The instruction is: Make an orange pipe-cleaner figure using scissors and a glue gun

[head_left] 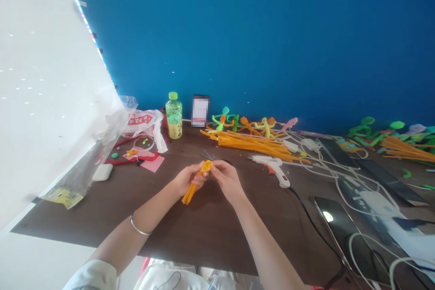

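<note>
The left hand (188, 180) is gripping an orange bundle (190, 194), with its fingers curled around the stems just below the coiled top (206, 166), and the loose ends are slanting out beneath the palm toward the wearer. The right hand (227, 177) is touching the right side of that top with its fingertips; whether they are pinching a strand, I cannot tell. The bundle is sitting between both hands, over the brown table (163, 222). Just beyond them scissors (206, 154) are lying, partly hidden, and a white glue gun (279, 171) is resting to the right, well apart
</note>
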The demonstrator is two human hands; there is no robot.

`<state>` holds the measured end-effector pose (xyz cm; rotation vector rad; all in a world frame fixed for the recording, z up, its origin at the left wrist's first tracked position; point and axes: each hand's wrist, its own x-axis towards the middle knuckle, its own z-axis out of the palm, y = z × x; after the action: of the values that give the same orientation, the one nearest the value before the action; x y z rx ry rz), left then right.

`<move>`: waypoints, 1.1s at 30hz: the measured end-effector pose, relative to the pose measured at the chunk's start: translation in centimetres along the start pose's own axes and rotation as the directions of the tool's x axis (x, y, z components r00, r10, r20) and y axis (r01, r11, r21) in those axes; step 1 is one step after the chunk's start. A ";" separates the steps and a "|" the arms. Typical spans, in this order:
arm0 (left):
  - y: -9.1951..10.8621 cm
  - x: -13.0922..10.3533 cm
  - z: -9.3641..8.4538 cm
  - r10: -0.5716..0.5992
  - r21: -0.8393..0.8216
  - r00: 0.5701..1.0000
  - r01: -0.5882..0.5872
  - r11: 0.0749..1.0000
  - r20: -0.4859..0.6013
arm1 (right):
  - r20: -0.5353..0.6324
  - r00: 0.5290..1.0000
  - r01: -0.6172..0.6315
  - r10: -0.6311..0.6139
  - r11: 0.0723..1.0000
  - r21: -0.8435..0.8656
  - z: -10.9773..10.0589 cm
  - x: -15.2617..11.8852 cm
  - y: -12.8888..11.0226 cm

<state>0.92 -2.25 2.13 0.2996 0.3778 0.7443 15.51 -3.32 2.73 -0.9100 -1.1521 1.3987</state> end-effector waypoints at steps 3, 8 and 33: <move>0.0 0.1 0.3 -0.031 0.059 0.997 0.036 0.998 -0.076 | -0.001 0.999 0.050 -0.051 0.994 -0.092 0.1 -0.1 -0.4; -0.7 0.7 0.3 0.327 0.418 0.935 -0.245 0.875 -0.136 | -0.117 0.983 0.097 -0.140 0.944 -0.316 0.0 0.0 -0.6; -1.0 0.5 0.4 0.420 0.654 0.906 -0.344 0.673 0.044 | -0.075 0.983 0.156 -0.168 0.977 -0.146 -0.2 0.3 0.4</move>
<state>2.05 -2.62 2.01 1.0359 0.6948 1.0346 15.54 -2.98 2.32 -0.9430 -1.2412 1.1474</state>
